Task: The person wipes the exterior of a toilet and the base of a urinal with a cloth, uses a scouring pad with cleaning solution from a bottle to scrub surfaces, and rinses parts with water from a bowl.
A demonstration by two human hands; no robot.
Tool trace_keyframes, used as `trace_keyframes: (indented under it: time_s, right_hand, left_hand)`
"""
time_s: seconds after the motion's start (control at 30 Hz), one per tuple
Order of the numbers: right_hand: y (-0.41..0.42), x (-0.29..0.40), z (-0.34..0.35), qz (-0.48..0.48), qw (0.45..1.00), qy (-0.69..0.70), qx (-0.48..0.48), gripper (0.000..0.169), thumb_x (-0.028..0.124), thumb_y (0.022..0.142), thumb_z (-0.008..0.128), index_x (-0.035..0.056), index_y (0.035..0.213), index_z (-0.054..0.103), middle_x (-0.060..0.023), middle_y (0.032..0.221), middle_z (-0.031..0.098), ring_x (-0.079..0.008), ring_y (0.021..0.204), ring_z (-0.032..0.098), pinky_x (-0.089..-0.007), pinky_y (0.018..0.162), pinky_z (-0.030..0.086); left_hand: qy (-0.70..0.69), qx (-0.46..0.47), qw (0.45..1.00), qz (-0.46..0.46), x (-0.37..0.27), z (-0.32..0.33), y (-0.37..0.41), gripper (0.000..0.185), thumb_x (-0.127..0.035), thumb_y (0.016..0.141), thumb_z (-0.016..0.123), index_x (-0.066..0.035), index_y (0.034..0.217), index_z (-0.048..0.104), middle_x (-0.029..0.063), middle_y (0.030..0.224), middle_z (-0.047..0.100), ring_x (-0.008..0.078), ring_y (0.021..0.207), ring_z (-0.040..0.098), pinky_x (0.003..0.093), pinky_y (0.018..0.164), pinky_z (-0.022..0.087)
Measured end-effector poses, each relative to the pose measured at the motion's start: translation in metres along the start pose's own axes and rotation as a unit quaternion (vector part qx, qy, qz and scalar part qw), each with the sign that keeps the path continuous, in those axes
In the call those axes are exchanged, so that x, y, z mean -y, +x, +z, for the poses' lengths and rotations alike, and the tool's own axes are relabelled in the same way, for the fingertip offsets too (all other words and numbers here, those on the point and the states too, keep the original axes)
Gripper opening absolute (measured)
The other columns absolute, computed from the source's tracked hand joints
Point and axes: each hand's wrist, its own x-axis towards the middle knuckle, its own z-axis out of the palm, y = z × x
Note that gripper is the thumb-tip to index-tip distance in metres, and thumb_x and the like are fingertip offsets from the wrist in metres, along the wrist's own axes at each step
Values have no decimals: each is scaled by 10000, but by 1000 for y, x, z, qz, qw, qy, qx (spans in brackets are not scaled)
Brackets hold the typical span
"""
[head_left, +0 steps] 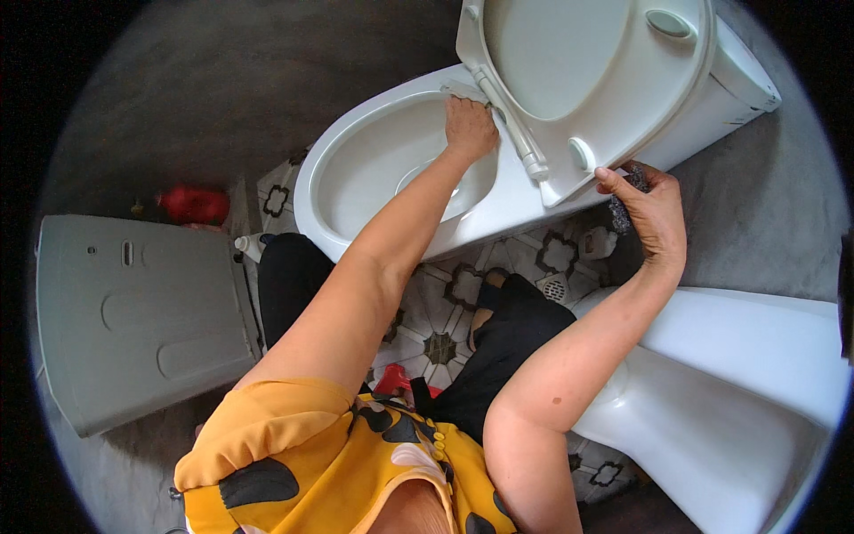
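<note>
A white ceramic toilet bowl point(373, 167) lies before me with its seat and lid raised. My left hand point(472, 127) is closed in a fist at the bowl's rear rim, close to the seat hinge point(510, 123). Out of that fist, against the rim, sticks a pale, translucent cloth or wipe point(460, 88). At the near side edge of the raised toilet seat point(640, 107), my right hand point(650, 200) pinches the seat between thumb and fingers. A dark grey mesh scouring pad point(622, 210) is tucked in the same hand, partly hidden by the fingers.
A white washbasin point(707, 400) stands close on my right. To the left are a grey appliance or cabinet point(147, 320), a red plastic container point(195, 204) and a white bottle point(249, 247). Patterned floor tiles hold a drain point(554, 288) and a small white container point(598, 243).
</note>
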Motion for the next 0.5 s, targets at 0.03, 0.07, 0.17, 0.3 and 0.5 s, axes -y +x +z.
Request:
trace_keyframes:
  time_s: [0.03,0.07,0.17,0.3,0.5]
  right_hand:
    - [0,1,-1,4,1000,-7,-3,267,220,726,813,-21,793,719,-33,675,657,-100,616,550,-260,616,444]
    - [0,4,-1,9,1000,-14,-5,264,215,724,814,-21,796,720,-32,674,655,-99,616,546,-262,612,443]
    - [2,1,-3,-3,1000,-2,-9,263,214,726,814,-21,797,719,-26,669,647,-97,614,533,-267,607,440]
    - [3,-3,-3,1,1000,-8,10,280,223,722,817,-24,806,717,-18,665,635,-97,615,518,-266,610,440]
    - [2,1,-4,3,1000,-15,0,310,236,721,818,-33,838,719,-25,687,645,-100,627,517,-274,618,446]
  left_hand:
    - [-9,6,1000,8,1,4,2,350,-224,909,499,74,1041,628,268,1149,574,426,1201,444,558,1073,263]
    - [-19,13,1000,16,3,9,4,354,-230,918,490,66,1054,626,259,1164,574,426,1211,440,565,1077,261]
    - [-4,8,999,52,18,7,16,359,-249,944,465,39,1088,623,224,1202,577,427,1247,425,588,1089,249]
    - [60,62,990,111,44,-2,33,365,-272,967,440,7,1107,628,181,1225,586,406,1291,409,605,1101,231]
    - [69,111,983,130,35,-16,36,340,-246,944,448,9,1056,643,205,1144,610,367,1206,499,567,1111,247]
